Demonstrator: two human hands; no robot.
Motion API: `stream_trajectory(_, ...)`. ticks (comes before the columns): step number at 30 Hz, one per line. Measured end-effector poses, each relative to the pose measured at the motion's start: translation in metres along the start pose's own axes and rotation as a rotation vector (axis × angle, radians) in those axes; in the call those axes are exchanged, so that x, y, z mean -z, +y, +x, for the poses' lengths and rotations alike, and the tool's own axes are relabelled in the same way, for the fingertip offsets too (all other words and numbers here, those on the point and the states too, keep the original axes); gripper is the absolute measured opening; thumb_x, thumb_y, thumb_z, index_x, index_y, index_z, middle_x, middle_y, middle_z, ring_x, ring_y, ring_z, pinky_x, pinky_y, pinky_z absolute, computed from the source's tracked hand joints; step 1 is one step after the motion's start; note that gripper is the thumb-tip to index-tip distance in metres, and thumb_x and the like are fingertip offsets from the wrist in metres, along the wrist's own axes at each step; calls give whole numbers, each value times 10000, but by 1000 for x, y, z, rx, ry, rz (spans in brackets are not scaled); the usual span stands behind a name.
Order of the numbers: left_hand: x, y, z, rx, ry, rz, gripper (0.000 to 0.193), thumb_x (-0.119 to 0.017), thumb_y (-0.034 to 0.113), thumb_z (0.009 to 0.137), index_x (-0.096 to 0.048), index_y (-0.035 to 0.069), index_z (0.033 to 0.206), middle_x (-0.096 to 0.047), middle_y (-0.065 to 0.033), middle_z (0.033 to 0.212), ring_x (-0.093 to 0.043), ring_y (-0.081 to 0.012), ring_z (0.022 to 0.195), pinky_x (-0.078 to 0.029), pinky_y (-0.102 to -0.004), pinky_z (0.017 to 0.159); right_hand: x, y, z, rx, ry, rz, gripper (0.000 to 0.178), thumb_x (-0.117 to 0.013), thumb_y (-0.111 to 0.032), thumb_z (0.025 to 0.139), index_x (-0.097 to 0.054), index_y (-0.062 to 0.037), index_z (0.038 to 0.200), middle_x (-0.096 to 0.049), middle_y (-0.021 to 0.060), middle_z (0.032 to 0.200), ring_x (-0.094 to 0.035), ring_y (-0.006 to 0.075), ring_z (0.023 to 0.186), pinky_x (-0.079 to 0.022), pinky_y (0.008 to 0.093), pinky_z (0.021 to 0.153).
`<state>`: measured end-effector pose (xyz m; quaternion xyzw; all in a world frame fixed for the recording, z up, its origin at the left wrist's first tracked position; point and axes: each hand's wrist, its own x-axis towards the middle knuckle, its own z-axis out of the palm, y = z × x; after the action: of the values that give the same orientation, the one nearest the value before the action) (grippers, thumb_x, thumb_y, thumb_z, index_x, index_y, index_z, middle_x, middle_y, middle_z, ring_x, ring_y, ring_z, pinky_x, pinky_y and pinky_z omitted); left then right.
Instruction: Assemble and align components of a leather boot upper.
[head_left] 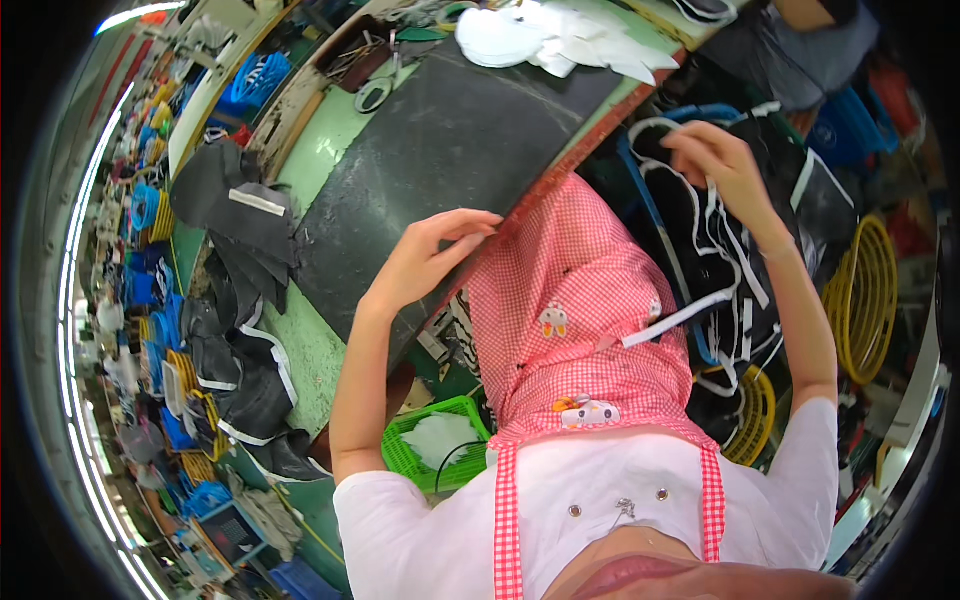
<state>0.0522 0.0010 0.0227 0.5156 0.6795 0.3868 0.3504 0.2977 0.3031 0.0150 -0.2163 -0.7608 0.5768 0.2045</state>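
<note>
My left hand (432,258) is at the red front edge of the work table (330,365), its fingers stretched toward the edge and the thumb apart, with nothing seen in it. To the right, my right hand (722,165) hangs over a heap of black pieces with white edging (712,262), its fingers loosely bent and apart. A loop of white edging passes close to those fingertips; I cannot make out any contact. The heap lies in a blue-framed holder (655,215) beside my lap. A dark mat (420,140) covers the table in front of my left hand.
White cut pieces (545,38) lie at the mat's far end, near scissors (375,92). More black pieces with white edging (240,370) hang over the table's left side. A green basket (435,440) stands by my left elbow, yellow baskets (862,300) at the right. Red checked apron (590,270) covers my lap.
</note>
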Motion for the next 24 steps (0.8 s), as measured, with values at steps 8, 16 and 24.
stream_trajectory(8, 26, -22, 0, -60, 134, 214, 259, -596, 51, 906, -670, 43, 1154, -689, -92, 1133, -643, -233, 1066, -483, -340, 958, -116, 25, 246, 803, -13, -979, 253, -594, -226, 912, -686, -60, 1081, -708, 132, 976, -671, 301, 900, -520, 398, 828)
stream_trajectory(16, 1, -49, 169, -446, 478, 289, 363, -675, 206, 805, -664, 77, 1144, -648, -132, 1120, -625, -313, 1050, -496, -398, 938, -75, 48, 293, 819, -275, -1131, 165, -611, -141, 845, -644, -61, 985, -648, 163, 829, -634, 368, 786, -490, 474, 704)
stream_trajectory(24, -36, -99, 259, -50, 487, 786, 778, -603, 527, 847, -457, 7, 1407, -395, -151, 1508, -331, -290, 1422, -186, -511, 1168, -25, 75, 353, 265, -285, -649, 186, -553, -164, 978, -629, -58, 1111, -690, 108, 1003, -689, 199, 837, -559, 307, 718)
